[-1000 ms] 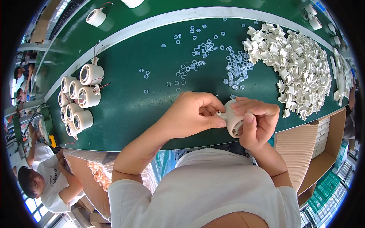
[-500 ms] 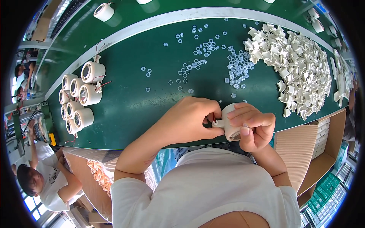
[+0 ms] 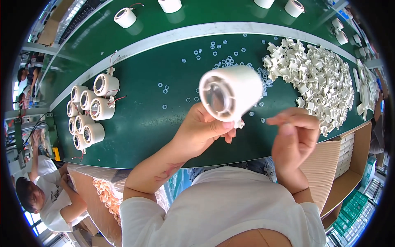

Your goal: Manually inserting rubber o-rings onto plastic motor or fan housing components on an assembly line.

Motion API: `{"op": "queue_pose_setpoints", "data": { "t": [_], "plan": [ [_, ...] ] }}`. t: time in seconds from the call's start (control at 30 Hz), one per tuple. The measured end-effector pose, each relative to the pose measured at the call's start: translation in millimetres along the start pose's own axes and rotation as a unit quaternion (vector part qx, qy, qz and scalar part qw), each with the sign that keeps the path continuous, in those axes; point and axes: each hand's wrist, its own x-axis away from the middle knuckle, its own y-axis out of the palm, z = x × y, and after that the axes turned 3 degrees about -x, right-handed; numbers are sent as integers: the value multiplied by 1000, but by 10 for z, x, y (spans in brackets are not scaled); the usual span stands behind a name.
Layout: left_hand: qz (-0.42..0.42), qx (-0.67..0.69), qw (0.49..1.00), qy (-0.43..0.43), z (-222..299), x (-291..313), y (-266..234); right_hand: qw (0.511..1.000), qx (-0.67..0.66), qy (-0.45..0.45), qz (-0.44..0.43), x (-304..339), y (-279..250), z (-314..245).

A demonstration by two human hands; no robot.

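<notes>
My left hand (image 3: 201, 129) holds up a white plastic cylindrical housing (image 3: 242, 88) above the green bench, its ringed open end tilted toward me. A small tab sticks out of the housing's lower side beside my fingertips. To the right of it and apart, my right hand (image 3: 298, 136) has its fingers curled and the thumb close to the index finger; whether anything small is between them is hidden. Behind the held housing lie scattered small clear plastic rings (image 3: 224, 62), partly covered by it. A big pile of small white plastic clips (image 3: 317, 78) lies at the right.
Several similar white housings (image 3: 103, 108) with thin red wires stand grouped at the left of the green bench (image 3: 140, 131). A pale rail (image 3: 164, 39) crosses behind; more housings (image 3: 125, 17) sit beyond it. Cardboard boxes (image 3: 349, 173) stand at the right. Another person (image 3: 53, 193) is at lower left.
My left hand has lifted the housing up from near the bench edge and turned its open end toward me. The right hand has let go of it and moved right.
</notes>
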Motion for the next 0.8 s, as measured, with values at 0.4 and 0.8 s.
{"op": "queue_pose_setpoints", "data": {
  "t": [0.4, 0.8],
  "plan": [
    [54, -35, 992, 106, -45, -20, -4, 995, 46, 73, -49, 64, 267, 122],
    [32, -223, 962, 155, -93, 4, -116, 994, 26, 80, -64, 39, 185, 85]
  ]
}}
